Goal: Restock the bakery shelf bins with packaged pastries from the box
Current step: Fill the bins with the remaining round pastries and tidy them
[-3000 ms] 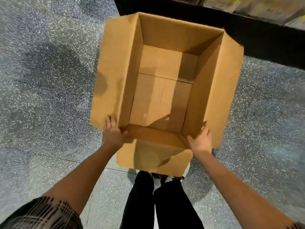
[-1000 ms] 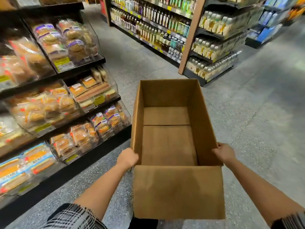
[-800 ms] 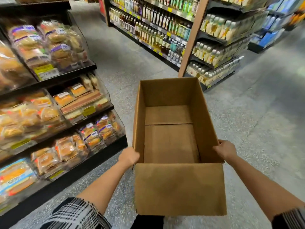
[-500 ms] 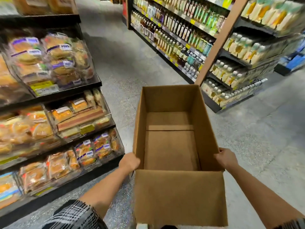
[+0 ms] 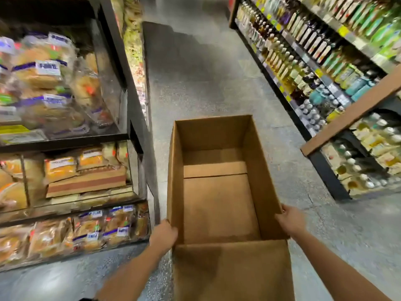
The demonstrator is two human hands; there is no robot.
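Observation:
An open brown cardboard box (image 5: 219, 205) hangs in front of me above the floor, its inside bare. My left hand (image 5: 165, 233) grips its left wall near the front corner. My right hand (image 5: 289, 220) grips the right wall, fingers over the rim. The near flap (image 5: 232, 270) hangs toward me. On the left stands the bakery shelf (image 5: 134, 118) with clear bins of packaged pastries (image 5: 93, 227) and bagged buns (image 5: 45, 70).
A grey speckled aisle floor (image 5: 206, 79) runs ahead between the shelves. On the right a shelf unit (image 5: 308, 68) carries rows of bottles, with a wooden end post (image 5: 351, 114). The box's left side is close to the bakery shelf's black end frame.
The box was lifted from the floor three seconds ago. In the last second I have moved forward along the aisle with it; the bakery shelf's end is now beside the box. Both grips are unchanged.

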